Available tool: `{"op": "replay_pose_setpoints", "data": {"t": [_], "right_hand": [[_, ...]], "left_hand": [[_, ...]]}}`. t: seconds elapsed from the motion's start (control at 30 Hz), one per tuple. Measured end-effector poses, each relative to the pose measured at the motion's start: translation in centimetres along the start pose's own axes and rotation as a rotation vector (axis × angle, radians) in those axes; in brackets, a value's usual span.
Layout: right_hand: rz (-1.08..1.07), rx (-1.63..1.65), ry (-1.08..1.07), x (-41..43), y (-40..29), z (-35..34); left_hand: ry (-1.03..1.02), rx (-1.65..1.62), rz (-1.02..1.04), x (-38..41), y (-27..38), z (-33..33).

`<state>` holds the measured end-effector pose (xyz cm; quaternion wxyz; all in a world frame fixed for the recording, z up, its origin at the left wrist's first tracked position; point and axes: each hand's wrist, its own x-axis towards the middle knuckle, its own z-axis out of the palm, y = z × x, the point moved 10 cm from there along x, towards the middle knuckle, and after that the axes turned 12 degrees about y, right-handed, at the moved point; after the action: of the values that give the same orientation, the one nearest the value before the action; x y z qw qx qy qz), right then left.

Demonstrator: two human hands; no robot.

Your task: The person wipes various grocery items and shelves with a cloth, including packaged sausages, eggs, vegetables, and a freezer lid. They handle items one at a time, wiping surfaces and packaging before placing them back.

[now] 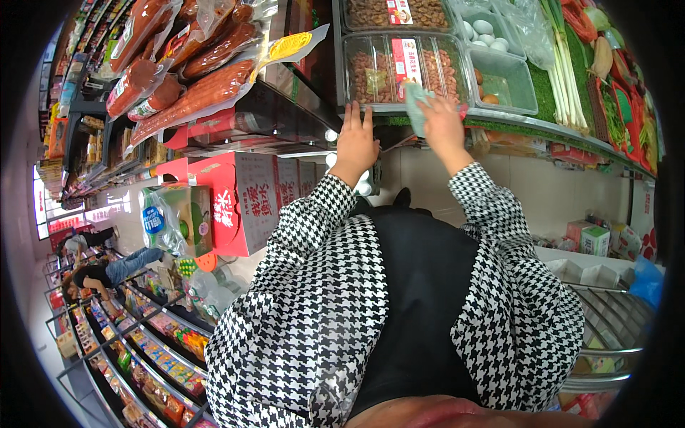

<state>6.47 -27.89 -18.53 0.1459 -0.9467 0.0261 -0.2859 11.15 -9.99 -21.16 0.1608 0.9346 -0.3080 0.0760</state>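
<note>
My right hand (pixel 445 128) holds a pale green cloth (pixel 416 109) against the front of a clear plastic bin of peanuts (pixel 369 67). The hand and cloth are slightly blurred. My left hand (pixel 356 142) rests its fingertips at the bin's front left corner, fingers a little apart, holding nothing. A red and white label with writing (pixel 405 64) crosses the bin's lid. Just right of the cloth stands a clear tub (pixel 505 88) with a few brown eggs at its left side. Behind it is another tub with white eggs (pixel 484 32).
Vacuum-packed sausages (pixel 198 96) lie on the display at left. Spring onions (pixel 564 69) and other vegetables sit on green matting at right. Red drink cartons (pixel 235 208) and a wrapped bottle pack (pixel 174 219) stand beside me. Another person (pixel 104 273) bends by the snack shelves (pixel 155 358).
</note>
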Motion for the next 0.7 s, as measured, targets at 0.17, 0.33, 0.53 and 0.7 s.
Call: {"op": "replay_pose_setpoints", "data": {"t": [0.17, 0.33, 0.53, 0.7], "right_hand": [[0.196, -0.194, 0.075, -2.2, 7.2, -3.9], [0.358, -0.201, 0.158, -2.9, 10.4, -4.5], [0.325, -0.148, 0.108, -0.8, 5.2, -3.6], [0.161, 0.068, 0.044, 0.4, 0.4, -1.1]], "left_hand": [[0.030, 0.007, 0.063, 0.4, 1.1, -0.1], [0.048, -0.034, 0.115, 1.0, 3.7, 0.2], [0.021, -0.041, 0.202, 1.2, 6.6, 0.8], [0.046, -0.100, 0.192, 1.0, 7.8, 0.7]]}}
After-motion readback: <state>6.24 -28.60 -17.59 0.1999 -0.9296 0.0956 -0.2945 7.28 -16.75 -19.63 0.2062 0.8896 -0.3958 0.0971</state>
